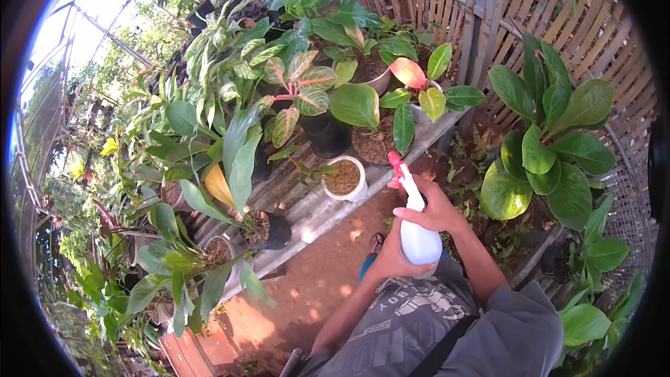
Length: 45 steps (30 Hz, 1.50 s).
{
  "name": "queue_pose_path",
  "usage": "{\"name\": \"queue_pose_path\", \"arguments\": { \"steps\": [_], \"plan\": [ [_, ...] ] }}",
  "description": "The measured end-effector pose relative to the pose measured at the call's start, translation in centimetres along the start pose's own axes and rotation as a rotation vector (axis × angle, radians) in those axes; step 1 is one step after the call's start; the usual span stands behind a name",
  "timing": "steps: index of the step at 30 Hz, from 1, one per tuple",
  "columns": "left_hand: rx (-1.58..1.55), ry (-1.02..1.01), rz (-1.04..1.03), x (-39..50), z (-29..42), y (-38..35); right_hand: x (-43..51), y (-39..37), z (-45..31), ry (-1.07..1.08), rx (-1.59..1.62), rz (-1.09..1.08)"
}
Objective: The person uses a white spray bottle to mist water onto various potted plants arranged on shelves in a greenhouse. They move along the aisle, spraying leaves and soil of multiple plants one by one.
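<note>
A white plastic spray bottle (420, 241) with a red and white trigger head is held upright before my body, its nozzle pointing at the plant bench. My right hand (434, 207) grips its neck near the trigger. Around the lower part of the bottle is my left hand (395, 256). A white pot of brown growing medium (343, 178) stands on the bench just beyond my hands. Behind it are a black pot (327, 136) and a potted plant with one red-orange leaf (408, 73). A plant with pink-veined leaves (301, 86) grows to their left.
A corrugated bench (319, 220) carries many potted leafy plants. A woven bamboo fence (591, 26) runs along the far right side. A large broad-leaved plant (544, 152) stands at the right. Bare reddish soil (303, 283) lies below the bench edge, with my sandaled foot on it.
</note>
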<state>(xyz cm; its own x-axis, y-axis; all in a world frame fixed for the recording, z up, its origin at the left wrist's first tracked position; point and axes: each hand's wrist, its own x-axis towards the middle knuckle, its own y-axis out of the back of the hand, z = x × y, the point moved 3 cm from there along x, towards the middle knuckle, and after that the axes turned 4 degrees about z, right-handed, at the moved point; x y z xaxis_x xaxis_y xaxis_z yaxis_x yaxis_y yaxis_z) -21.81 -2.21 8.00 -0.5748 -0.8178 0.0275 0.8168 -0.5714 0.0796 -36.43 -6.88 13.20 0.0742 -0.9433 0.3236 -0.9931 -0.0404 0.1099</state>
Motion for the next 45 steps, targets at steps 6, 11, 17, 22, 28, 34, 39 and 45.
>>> {"name": "queue_pose_path", "arguments": {
  "steps": [6,11,17,22,28,34,39,45],
  "plan": [
    [0.015,-0.016,0.019,-0.1,0.5,0.1,-0.9,-0.8,1.2,-0.101,0.028,0.074],
    [-0.046,0.030,0.009,-0.1,0.2,0.0,-1.5,-0.5,1.0,-0.096,-0.098,0.136],
    [-0.034,0.112,-0.030,-0.1,-0.6,0.1,-0.7,-0.7,1.1,-0.016,-0.032,0.146],
    [-0.020,0.077,-0.016,-0.3,-0.2,0.1,-0.6,-0.7,1.2,0.086,-0.067,0.121],
    [-0.042,0.045,-0.003,-0.2,-0.1,0.1,-1.4,-0.7,1.6,-0.130,-0.064,0.111],
    [-0.023,0.060,-0.038,-0.1,-0.4,0.1,-1.2,-0.7,1.6,-0.120,-0.020,0.102],
    [-0.057,0.044,0.003,0.1,-0.1,-0.1,-0.8,-0.8,1.7,-0.008,-0.010,0.088],
    [-0.011,0.014,-0.014,0.4,0.4,-0.2,-1.5,-0.3,2.2,-0.081,0.068,0.116]
  ]
}}
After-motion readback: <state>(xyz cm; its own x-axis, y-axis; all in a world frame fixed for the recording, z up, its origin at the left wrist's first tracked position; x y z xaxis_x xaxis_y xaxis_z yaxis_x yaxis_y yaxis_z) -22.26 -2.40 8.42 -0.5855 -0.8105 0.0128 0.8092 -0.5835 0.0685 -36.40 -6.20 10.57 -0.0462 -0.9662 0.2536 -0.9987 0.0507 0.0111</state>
